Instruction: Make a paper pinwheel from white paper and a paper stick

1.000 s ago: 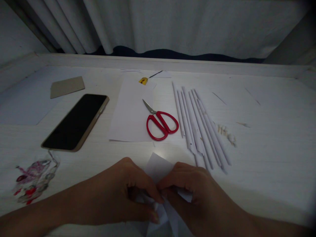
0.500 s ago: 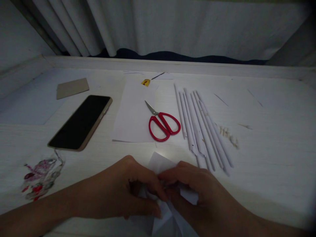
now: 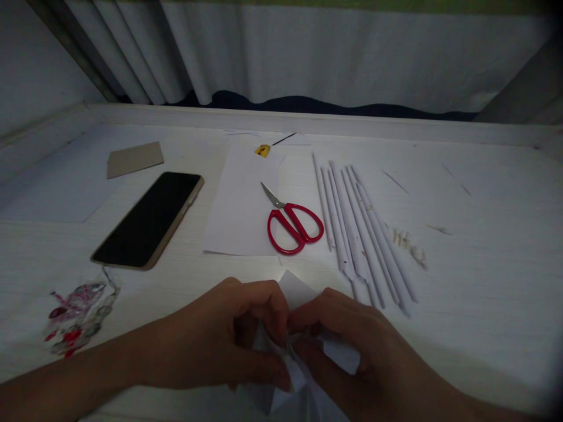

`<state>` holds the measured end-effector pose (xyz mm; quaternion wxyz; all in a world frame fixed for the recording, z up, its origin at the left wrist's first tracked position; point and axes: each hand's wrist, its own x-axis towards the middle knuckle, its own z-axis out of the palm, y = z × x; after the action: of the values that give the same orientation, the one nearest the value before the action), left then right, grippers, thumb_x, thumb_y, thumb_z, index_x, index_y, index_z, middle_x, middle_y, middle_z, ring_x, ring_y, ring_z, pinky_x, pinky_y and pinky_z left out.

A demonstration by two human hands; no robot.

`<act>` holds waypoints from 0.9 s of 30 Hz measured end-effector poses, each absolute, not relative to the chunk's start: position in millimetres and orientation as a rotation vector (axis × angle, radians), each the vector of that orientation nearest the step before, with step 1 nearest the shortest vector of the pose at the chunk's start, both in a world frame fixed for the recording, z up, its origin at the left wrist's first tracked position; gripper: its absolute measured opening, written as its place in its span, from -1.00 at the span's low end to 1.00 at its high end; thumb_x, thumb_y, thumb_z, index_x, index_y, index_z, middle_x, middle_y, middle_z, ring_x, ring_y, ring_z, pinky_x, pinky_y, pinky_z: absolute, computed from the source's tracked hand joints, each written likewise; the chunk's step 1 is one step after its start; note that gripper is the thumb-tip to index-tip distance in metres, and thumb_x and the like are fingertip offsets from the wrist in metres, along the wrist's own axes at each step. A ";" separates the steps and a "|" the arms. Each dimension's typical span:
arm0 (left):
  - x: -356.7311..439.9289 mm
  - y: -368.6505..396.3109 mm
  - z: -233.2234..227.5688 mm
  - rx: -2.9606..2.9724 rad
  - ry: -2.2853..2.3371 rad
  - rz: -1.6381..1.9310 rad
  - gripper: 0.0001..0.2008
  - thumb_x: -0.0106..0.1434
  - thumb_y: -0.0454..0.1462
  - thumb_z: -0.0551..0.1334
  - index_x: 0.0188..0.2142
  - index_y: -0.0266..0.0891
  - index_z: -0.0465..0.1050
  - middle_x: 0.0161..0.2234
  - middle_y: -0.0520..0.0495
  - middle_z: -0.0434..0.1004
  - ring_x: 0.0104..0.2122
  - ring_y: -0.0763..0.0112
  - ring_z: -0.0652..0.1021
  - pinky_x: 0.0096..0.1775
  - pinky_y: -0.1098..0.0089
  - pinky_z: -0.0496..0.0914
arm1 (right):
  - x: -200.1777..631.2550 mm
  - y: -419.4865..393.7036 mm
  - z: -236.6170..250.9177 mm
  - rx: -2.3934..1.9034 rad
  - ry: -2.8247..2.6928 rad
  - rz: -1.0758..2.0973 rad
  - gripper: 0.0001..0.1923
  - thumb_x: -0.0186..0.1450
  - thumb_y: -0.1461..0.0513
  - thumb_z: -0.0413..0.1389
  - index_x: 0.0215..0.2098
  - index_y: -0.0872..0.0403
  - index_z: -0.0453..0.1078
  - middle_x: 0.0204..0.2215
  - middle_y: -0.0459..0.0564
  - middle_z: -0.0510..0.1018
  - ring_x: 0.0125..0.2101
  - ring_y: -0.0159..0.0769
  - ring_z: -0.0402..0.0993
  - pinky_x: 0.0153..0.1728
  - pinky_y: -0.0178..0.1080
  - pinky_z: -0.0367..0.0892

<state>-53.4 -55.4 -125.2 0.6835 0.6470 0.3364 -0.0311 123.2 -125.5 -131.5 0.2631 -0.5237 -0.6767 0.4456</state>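
At the front centre, both hands are closed on a folded piece of white paper. My left hand pinches it from the left with thumb and forefinger. From the right, my right hand pinches the paper close to the left fingertips. One pointed corner sticks up beyond the fingers, and creased folds show below them; the fingers hide the middle. Just beyond the hands lie scissors with red handles, their blades together, partly over a flat white sheet. Several rolled white paper sticks lie side by side to the right.
On the left are a dark-screened phone, a beaded charm and a grey-brown card. A small yellow piece lies at the back. Thin scraps are scattered at right. A grey curtain hangs behind the raised ledge.
The left forefinger has bent more sharply and drawn back toward its thumb. The paper between the hands has shifted slightly. The whole view has moved a little, and the other things lie as before.
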 end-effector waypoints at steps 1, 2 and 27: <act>-52.9 -54.8 -123.9 1.457 0.758 -0.081 -0.76 0.00 -0.28 0.32 -0.42 -0.23 0.24 -0.59 0.21 0.32 -0.67 0.67 0.31 -0.64 0.64 0.15 | 123.0 -125.2 -131.2 -1.419 -1.830 1.204 -0.73 0.08 0.46 0.05 -0.32 0.05 0.41 -0.43 -0.08 0.50 -0.37 -0.32 0.40 -0.31 -0.27 0.31; -52.5 -54.4 -122.9 1.462 0.762 -0.093 -0.76 0.00 -0.28 0.32 -0.43 -0.24 0.24 -0.59 0.21 0.31 -0.67 0.67 0.31 -0.63 0.64 0.15 | 122.9 -125.1 -131.0 -1.417 -1.832 1.201 -0.74 0.09 0.46 0.05 -0.34 0.05 0.41 -0.44 -0.08 0.50 -0.37 -0.33 0.40 -0.31 -0.27 0.31; -58.5 -56.5 -124.0 1.748 0.727 -0.063 -0.78 0.02 -0.13 0.29 -0.41 -0.22 0.41 -0.65 0.15 0.29 -0.63 0.60 0.34 -0.60 0.62 0.21 | 127.1 -126.9 -129.5 -1.419 -1.850 1.117 -0.78 0.07 0.45 0.05 -0.39 0.05 0.36 -0.52 -0.16 0.42 -0.46 -0.45 0.38 -0.44 -0.41 0.28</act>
<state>-58.5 -56.5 -124.0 0.5840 0.7492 0.3115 -0.0271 127.1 -126.9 -129.5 0.2745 -0.5276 -0.6881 0.4156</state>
